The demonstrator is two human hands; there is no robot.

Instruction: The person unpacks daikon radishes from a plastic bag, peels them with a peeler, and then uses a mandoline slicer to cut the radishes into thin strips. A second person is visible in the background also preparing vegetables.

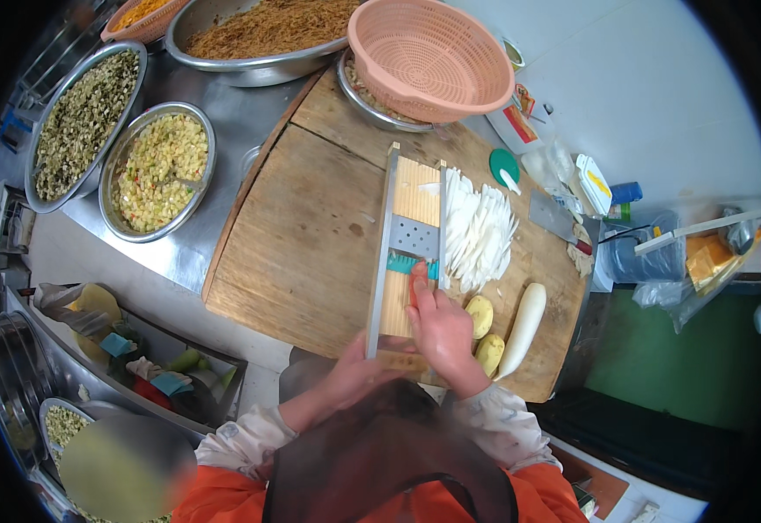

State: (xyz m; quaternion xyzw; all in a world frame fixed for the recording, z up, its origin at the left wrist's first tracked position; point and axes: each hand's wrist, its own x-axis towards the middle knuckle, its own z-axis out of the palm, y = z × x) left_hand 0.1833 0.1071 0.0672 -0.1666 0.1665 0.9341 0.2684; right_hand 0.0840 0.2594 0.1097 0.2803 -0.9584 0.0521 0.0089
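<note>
A wooden mandoline slicer (418, 193) with metal side rails and a teal toothed strip lies on the wooden board. My left hand (361, 369) is at its near end, its fingers around the frame. My right hand (442, 323) is over the lower part of the slicer, fingers on a small orange-red piece (418, 281), perhaps carrot, against the slicer's bed. Right of the slicer lies a pile of white radish strips (478, 232). Two peeled potatoes (479, 316) and a whole white radish (526, 327) rest beside my right hand.
A cleaver (552, 214) and a green lid (503, 168) lie at the board's right. A pink colander (429, 59) sits on a metal bowl at the back. Filled metal bowls (158, 171) stand at the left. Plastic containers (593, 185) line the wall.
</note>
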